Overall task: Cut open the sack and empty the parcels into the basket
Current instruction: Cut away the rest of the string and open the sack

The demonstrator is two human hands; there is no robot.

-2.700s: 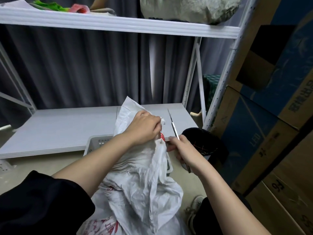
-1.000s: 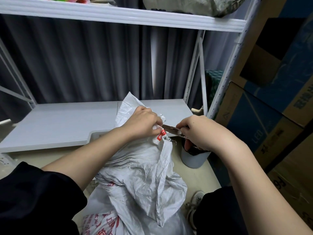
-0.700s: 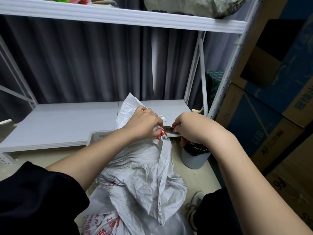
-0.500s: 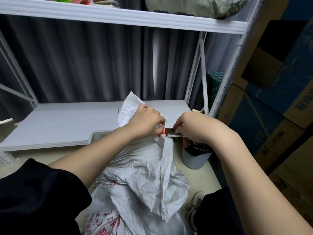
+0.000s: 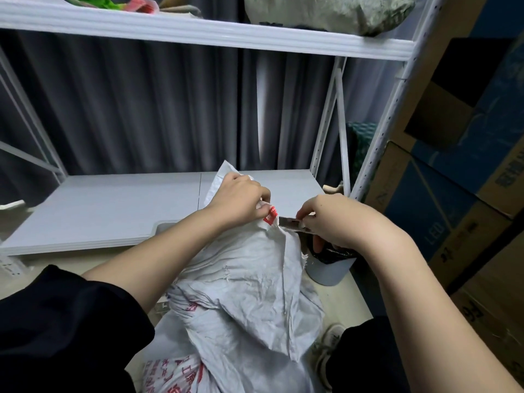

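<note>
A white woven sack (image 5: pixel 243 282) with red print stands on the floor in front of me. My left hand (image 5: pixel 241 199) grips its gathered neck, where a red tie (image 5: pixel 270 215) shows. My right hand (image 5: pixel 331 219) holds scissors (image 5: pixel 289 223) whose blades point left and touch the neck just right of the red tie. Only a corner of the pale plastic basket (image 5: pixel 163 226) shows, behind my left forearm; the sack hides the rest.
A white shelf unit stands ahead, its low board (image 5: pixel 113 205) behind the sack. A small grey bin with a black liner (image 5: pixel 331 268) sits right of the sack. Cardboard boxes (image 5: pixel 453 194) stack on the right. My shoe (image 5: pixel 329 344) is below.
My right hand swung the scissors from pointing up to pointing left and brought the blades to the red tie at the sack's neck. My left hand kept its grip.
</note>
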